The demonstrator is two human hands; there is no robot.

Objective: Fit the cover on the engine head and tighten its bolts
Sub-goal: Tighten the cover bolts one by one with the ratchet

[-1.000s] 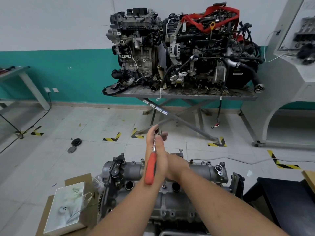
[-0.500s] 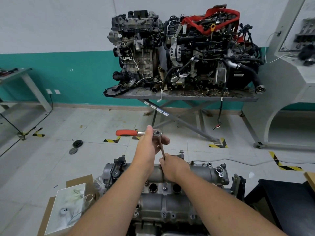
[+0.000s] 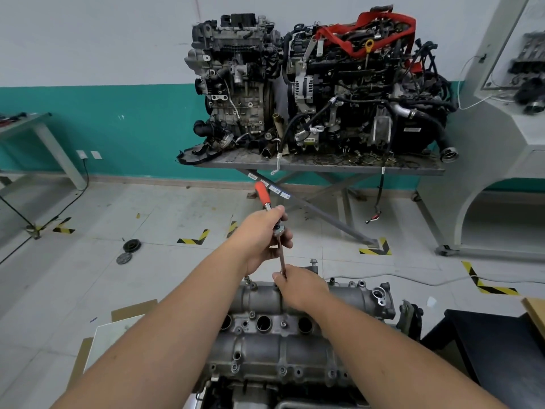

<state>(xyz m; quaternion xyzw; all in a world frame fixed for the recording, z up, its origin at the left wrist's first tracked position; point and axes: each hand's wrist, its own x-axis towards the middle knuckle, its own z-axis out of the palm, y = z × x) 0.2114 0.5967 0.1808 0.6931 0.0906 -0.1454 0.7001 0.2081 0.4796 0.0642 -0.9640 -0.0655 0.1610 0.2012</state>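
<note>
The grey cast-metal cover [image 3: 283, 335] sits low in view on the engine head, and looks heavy, rigid and already seated, so only its small bolts need working. A thin steel extension bar [image 3: 281, 255] rises from its far edge to a red-handled ratchet [image 3: 263, 196]. The right hand [image 3: 300, 287] pinches the bar's lower end; the left hand [image 3: 265, 234] grips the ratchet just behind its head, probably the steadiest hold.

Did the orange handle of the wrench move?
Yes. The orange handle swung round: it pointed down toward the person, then out left, and now points away toward the engine table, while the ratchet head stayed above the cover.
</note>
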